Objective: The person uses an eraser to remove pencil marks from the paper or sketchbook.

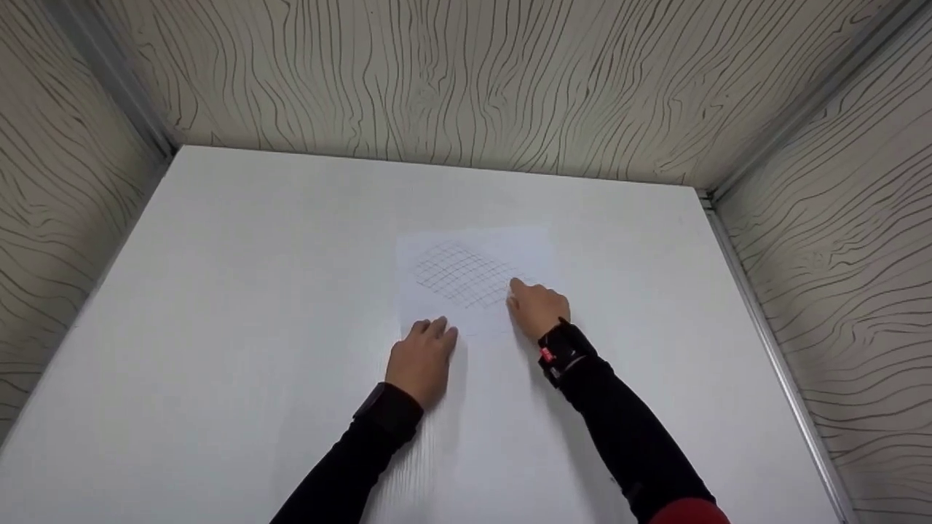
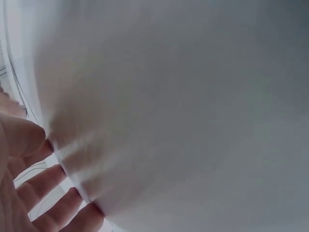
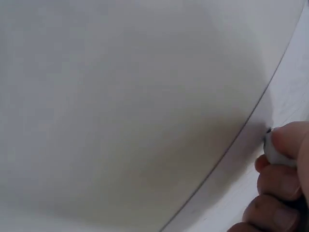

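A white sheet of paper [image 1: 477, 324] lies on the white table, bearing a slanted grid of thin dark lines [image 1: 459, 271]. My right hand [image 1: 539, 307] is at the grid's right end, fingers curled. In the right wrist view, the thumb and fingers of the right hand [image 3: 282, 174] pinch a small whitish-grey piece [image 3: 277, 155] with a dark tip close to the paper; I cannot tell its kind. My left hand [image 1: 422, 362] lies at the sheet's lower left edge. Seen from the left wrist, the left hand [image 2: 36, 186] has its fingers spread and fingertips down on the surface.
The white tabletop [image 1: 240, 306] extends around the sheet. Wood-grain-patterned panels [image 1: 437, 80] rise behind it and on both sides, with metal framing [image 1: 772, 356] along the right edge. Dark bands [image 1: 564, 353] circle both wrists.
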### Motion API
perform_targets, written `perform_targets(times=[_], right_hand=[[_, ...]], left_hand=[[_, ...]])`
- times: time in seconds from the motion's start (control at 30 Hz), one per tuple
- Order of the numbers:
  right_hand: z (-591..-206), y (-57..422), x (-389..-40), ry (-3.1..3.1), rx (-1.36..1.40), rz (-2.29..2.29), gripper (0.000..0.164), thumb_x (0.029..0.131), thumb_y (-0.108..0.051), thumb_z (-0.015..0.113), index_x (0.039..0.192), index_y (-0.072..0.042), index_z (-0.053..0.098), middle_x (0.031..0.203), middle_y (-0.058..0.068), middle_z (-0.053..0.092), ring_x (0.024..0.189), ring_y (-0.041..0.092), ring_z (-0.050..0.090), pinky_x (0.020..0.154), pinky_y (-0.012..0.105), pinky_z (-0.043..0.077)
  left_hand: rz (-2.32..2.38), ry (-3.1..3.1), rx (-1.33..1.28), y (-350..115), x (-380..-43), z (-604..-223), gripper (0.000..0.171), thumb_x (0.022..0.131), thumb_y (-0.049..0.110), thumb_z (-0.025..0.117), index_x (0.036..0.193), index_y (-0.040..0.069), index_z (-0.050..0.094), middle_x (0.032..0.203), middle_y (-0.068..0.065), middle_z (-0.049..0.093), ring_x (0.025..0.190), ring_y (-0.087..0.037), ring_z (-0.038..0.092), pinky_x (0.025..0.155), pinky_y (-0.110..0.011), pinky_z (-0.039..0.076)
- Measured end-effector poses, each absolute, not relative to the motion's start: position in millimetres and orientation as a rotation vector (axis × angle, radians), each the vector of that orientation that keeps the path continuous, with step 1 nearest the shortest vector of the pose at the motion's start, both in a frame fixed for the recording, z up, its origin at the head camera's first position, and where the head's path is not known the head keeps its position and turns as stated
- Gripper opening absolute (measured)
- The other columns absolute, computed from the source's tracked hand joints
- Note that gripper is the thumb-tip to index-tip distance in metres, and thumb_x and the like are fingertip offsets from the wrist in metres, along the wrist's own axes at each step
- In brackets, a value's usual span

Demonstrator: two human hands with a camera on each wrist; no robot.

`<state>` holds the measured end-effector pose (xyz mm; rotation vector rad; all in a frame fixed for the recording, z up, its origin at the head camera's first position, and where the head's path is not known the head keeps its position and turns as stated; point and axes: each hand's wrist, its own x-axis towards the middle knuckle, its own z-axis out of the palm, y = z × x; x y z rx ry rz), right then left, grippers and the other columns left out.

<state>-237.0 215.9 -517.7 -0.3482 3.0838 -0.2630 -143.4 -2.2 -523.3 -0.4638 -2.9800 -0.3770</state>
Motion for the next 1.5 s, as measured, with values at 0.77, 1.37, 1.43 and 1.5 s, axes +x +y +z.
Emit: perform_targets(times=[0.77,1.37,1.43,1.5], right_hand=[[-514.5,224.2,-220.8,3.055,-0.289,-0.254,0.019,0.091,-0.029,0.054,0.087,-0.011,0.048,0.061,0.009,0.054,0.051,0.025,0.050,0.043,0.037,0.037],[-513.0,239.1,-222.8,3.107,-0.118,-0.266,0.020,0.091,-0.027,0.053,0.087,-0.008,0.050,0.058,0.011,0.054,0.049,0.027,0.051,0.041,0.037,0.036],[-512.3,234.2,-221.1,3.063,-0.182,-0.301,0.020,0.092,-0.029,0.051,0.088,-0.009,0.049,0.060,0.010,0.054,0.051,0.026,0.051,0.042,0.036,0.036],[-512.4,234.7,-220.8,3.046,-0.198,-0.289,0.020,0.093,-0.029,0.050,0.087,-0.010,0.048,0.060,0.009,0.052,0.050,0.026,0.050,0.042,0.036,0.036]], left_hand=[[-0.365,-2.863,-0.549,-12.4,-142.4,-526.0,0.015,0.081,0.001,0.056,0.080,0.011,0.068,0.094,-0.006,0.065,0.095,-0.026,0.060,0.064,-0.039,0.054],[-0.415,-2.939,-0.545,-10.6,-145.7,-521.7,0.022,0.081,-0.001,0.055,0.094,0.009,0.069,0.109,-0.008,0.063,0.105,-0.029,0.058,0.067,-0.044,0.056],[-0.408,-2.955,-0.529,-11.1,-146.0,-520.5,0.023,0.081,-0.001,0.055,0.096,0.010,0.069,0.109,-0.008,0.063,0.106,-0.028,0.057,0.067,-0.044,0.055],[-0.412,-2.953,-0.518,-11.6,-146.0,-519.3,0.024,0.081,-0.001,0.055,0.096,0.011,0.070,0.110,-0.007,0.063,0.107,-0.028,0.057,0.066,-0.044,0.055]])
